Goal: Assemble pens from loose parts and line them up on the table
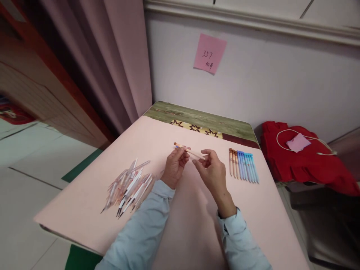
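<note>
Over the middle of the table, a slim pen (193, 152) with a brown top and a pale barrel slants down to the right. My left hand (176, 165) is closed on its upper part, thumb and fingers pinching just below the brown top. A small blue bit shows behind those fingers; what it is I cannot make out. At the pen's lower end, my right hand (212, 170) is closed, its fingertips around the tip. Left of my hands lies a loose pile of pen refills and clear barrels (131, 189). To the right, several pens (244, 167) with brown, violet-blue and light blue tops lie in a neat row.
The pink-covered table (191, 225) has a green patterned strip (202, 118) at its back edge, against a white wall with a pink note (210, 53). A red-covered stool (281, 157) holding a white cable stands right. A curtain (123, 56) hangs left.
</note>
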`<action>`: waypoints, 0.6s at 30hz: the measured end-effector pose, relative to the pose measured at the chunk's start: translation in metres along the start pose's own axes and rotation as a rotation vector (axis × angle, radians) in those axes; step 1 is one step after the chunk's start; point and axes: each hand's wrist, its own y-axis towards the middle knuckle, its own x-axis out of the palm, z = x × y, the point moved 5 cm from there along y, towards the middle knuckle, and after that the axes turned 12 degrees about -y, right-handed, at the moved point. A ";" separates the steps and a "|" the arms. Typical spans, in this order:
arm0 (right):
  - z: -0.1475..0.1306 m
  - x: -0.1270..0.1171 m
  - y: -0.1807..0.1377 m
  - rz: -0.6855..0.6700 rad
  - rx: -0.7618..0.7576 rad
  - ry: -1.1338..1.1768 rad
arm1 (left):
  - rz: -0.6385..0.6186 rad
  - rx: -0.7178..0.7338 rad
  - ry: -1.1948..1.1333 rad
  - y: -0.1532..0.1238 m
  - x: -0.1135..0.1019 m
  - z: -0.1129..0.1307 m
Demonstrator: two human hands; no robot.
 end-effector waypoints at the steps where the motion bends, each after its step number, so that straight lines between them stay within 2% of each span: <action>1: 0.000 0.001 0.000 -0.017 -0.004 0.007 | 0.003 -0.002 0.005 0.000 0.000 0.000; 12: 0.002 0.001 0.000 -0.092 0.007 -0.109 | -0.033 -0.008 0.056 -0.003 0.004 0.000; 18: 0.003 0.001 0.001 -0.015 -0.021 -0.105 | -0.060 0.021 0.124 -0.001 0.002 0.000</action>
